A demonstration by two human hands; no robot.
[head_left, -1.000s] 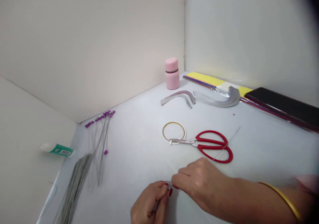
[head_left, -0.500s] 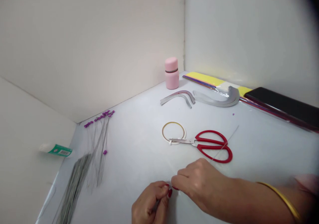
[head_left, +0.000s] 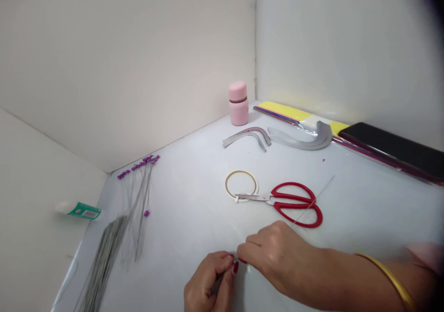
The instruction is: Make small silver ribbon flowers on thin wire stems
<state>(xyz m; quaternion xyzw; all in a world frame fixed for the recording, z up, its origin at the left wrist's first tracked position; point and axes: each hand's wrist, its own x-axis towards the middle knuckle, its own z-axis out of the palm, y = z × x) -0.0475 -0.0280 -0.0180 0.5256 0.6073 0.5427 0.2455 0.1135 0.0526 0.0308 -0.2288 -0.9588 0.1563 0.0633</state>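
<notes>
At the front of the table my left hand (head_left: 210,279) is closed in a pinch, thumb against index finger. A tiny pale bit shows at its fingertips, too small to name. My right hand (head_left: 274,254) is pinched just beside it, fingertips almost touching the left ones. From behind the right hand a thin wire (head_left: 322,190) slants up to the right, over the handles of red-handled scissors (head_left: 296,205); it seems held in that hand. The scissors lie with their blades across a thin gold and white ring (head_left: 227,184).
At left lie a bundle of grey wires (head_left: 107,252) and several wire stems with purple tips (head_left: 142,163). A green and white tube (head_left: 85,211) is at the left edge. Behind are a pink bottle (head_left: 238,106), curved grey strips (head_left: 248,134), a clear-wrapped pack (head_left: 284,110) and a black phone (head_left: 391,145).
The hands stay nearly in place, their fingertips slightly closer together. The wire's upper end has shifted a little to the right against the scissors.
</notes>
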